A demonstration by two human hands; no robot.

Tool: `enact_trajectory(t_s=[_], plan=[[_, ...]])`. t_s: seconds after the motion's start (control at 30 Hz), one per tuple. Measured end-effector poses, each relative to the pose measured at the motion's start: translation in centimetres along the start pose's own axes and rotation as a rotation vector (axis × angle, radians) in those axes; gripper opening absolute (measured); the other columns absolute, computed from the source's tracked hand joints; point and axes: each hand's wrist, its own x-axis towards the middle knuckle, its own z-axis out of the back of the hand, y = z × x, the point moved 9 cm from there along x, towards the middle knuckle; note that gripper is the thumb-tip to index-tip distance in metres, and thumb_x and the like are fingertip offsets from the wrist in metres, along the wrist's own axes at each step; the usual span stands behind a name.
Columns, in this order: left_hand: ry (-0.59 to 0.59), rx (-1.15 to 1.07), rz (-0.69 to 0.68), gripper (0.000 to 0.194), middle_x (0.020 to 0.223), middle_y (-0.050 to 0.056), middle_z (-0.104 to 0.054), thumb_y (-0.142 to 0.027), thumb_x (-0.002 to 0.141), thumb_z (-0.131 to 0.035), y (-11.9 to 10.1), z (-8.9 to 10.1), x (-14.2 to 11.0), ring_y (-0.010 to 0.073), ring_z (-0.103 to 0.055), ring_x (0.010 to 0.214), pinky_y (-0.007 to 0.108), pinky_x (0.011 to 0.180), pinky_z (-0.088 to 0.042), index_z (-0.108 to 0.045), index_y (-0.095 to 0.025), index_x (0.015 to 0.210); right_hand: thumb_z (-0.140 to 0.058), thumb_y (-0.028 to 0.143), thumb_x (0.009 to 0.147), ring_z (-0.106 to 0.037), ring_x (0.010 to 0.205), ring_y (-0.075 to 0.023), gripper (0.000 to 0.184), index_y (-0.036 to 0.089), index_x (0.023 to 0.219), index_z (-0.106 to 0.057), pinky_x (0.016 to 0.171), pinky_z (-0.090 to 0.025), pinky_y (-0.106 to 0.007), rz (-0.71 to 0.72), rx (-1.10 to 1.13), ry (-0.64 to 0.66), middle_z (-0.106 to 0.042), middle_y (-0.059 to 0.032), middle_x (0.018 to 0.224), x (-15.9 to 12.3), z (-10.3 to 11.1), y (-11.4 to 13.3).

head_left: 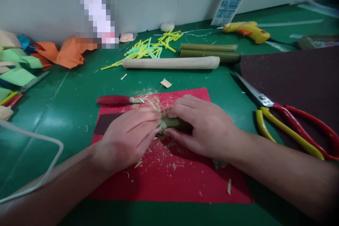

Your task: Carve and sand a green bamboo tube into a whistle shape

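Observation:
My right hand (205, 122) is wrapped around a short green bamboo tube (173, 123), which lies level above a red sheet (169, 187). My left hand (129, 136) closes its fingers over the tube's left end; whether a small thing is also pinched there is hidden. Pale shavings and dust (155, 100) are scattered on the sheet around both hands. A red-handled knife (113, 100) lies at the sheet's back left edge. Partly under my left hand is a dark brown strip (106, 124) that resembles sandpaper.
Behind lie a pale stick (171, 63), green bamboo pieces (209, 47) and yellow cut strips (143, 49). Red-and-yellow-handled scissors (265, 100) rest at right on a dark sheet (291, 77). A yellow glue gun (247, 31) sits back right; a white cable (34, 136) crosses my left forearm.

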Motion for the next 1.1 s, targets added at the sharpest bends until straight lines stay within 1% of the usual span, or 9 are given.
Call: enact_trajectory(t_s=[0.1, 0.27, 0.37, 0.53, 0.6, 0.73, 0.87, 1.0, 1.1], plan=[[0.008, -0.025, -0.019, 0.015, 0.103, 0.01, -0.073, -0.013, 0.09, -0.057, -0.2, 0.02, -0.06, 0.0198, -0.068, 0.103, 0.033, 0.097, -0.056, -0.068, -0.01, 0.1, -0.062, 0.032, 0.085, -0.055, 0.083, -0.02, 0.017, 0.015, 0.09, -0.063, 0.067, -0.04, -0.03, -0.021, -0.007, 0.0, -0.064, -0.0064, 0.086, -0.06, 0.04, -0.16], [0.032, 0.026, 0.028, 0.016, 0.102, 0.01, -0.074, -0.013, 0.089, -0.058, 0.15, 0.18, -0.08, 0.0212, -0.07, 0.098, 0.034, 0.091, -0.059, -0.068, -0.012, 0.101, -0.06, 0.032, 0.085, -0.055, 0.083, -0.0206, 0.016, 0.016, 0.089, -0.063, 0.068, -0.041, -0.031, -0.013, -0.005, 0.003, -0.065, -0.0071, 0.086, -0.01, -0.02, 0.0], [0.012, -0.005, -0.005, 0.014, 0.099, 0.009, -0.074, -0.016, 0.091, -0.056, -0.1, 0.18, 0.31, 0.0202, -0.07, 0.097, 0.035, 0.092, -0.059, -0.068, -0.013, 0.098, -0.059, 0.031, 0.085, -0.054, 0.082, -0.0207, 0.016, 0.016, 0.089, -0.062, 0.067, -0.04, -0.031, -0.009, -0.008, -0.004, -0.065, -0.0073, 0.086, -0.02, 0.02, 0.05], [0.046, 0.021, -0.002, 0.015, 0.102, 0.01, -0.074, -0.013, 0.089, -0.057, -0.16, -0.06, 0.18, 0.0204, -0.069, 0.1, 0.032, 0.094, -0.058, -0.068, -0.011, 0.099, -0.061, 0.031, 0.085, -0.054, 0.081, -0.0205, 0.015, 0.016, 0.087, -0.061, 0.066, -0.039, -0.03, 0.0, -0.024, -0.002, -0.064, -0.0067, 0.084, -0.09, -0.02, 0.07], [0.035, 0.026, 0.002, 0.014, 0.1, 0.011, -0.074, -0.013, 0.089, -0.058, -0.12, 0.05, 0.14, 0.0213, -0.07, 0.099, 0.033, 0.093, -0.058, -0.069, -0.01, 0.098, -0.062, 0.031, 0.084, -0.054, 0.081, -0.0201, 0.015, 0.016, 0.085, -0.061, 0.066, -0.039, -0.03, 0.001, -0.019, -0.005, -0.064, -0.0067, 0.085, -0.06, 0.01, 0.07], [0.005, -0.045, -0.018, 0.013, 0.099, 0.011, -0.074, -0.014, 0.09, -0.057, -0.31, 0.32, 0.13, 0.0197, -0.069, 0.098, 0.033, 0.094, -0.057, -0.068, -0.01, 0.096, -0.064, 0.032, 0.083, -0.054, 0.081, -0.02, 0.017, 0.016, 0.087, -0.062, 0.065, -0.039, -0.029, -0.034, -0.02, -0.017, -0.063, -0.0061, 0.084, -0.02, 0.16, -0.17], [-0.009, -0.03, 0.022, 0.013, 0.101, 0.01, -0.074, -0.01, 0.088, -0.059, -0.06, 0.54, -0.04, 0.0188, -0.069, 0.1, 0.032, 0.095, -0.057, -0.067, -0.01, 0.099, -0.064, 0.032, 0.083, -0.054, 0.082, -0.0199, 0.015, 0.017, 0.085, -0.061, 0.066, -0.04, -0.029, -0.026, -0.011, -0.015, -0.063, -0.0056, 0.084, -0.12, 0.08, -0.04], [0.003, -0.069, 0.021, 0.013, 0.098, 0.009, -0.074, -0.016, 0.092, -0.055, 0.04, 0.0, 0.33, 0.0186, -0.069, 0.097, 0.033, 0.091, -0.059, -0.067, -0.013, 0.095, -0.064, 0.033, 0.083, -0.055, 0.084, -0.0201, 0.016, 0.017, 0.089, -0.061, 0.068, -0.041, -0.03, -0.039, 0.001, -0.005, -0.064, -0.006, 0.088, -0.19, -0.06, -0.12], [0.011, -0.102, 0.015, 0.013, 0.1, 0.009, -0.073, -0.014, 0.091, -0.055, 0.05, -0.08, 0.25, 0.0187, -0.069, 0.099, 0.034, 0.094, -0.058, -0.067, -0.013, 0.096, -0.065, 0.032, 0.082, -0.055, 0.084, -0.0202, 0.016, 0.018, 0.089, -0.061, 0.068, -0.041, -0.03, -0.045, 0.005, -0.013, -0.064, -0.0056, 0.087, -0.14, 0.08, -0.16]])
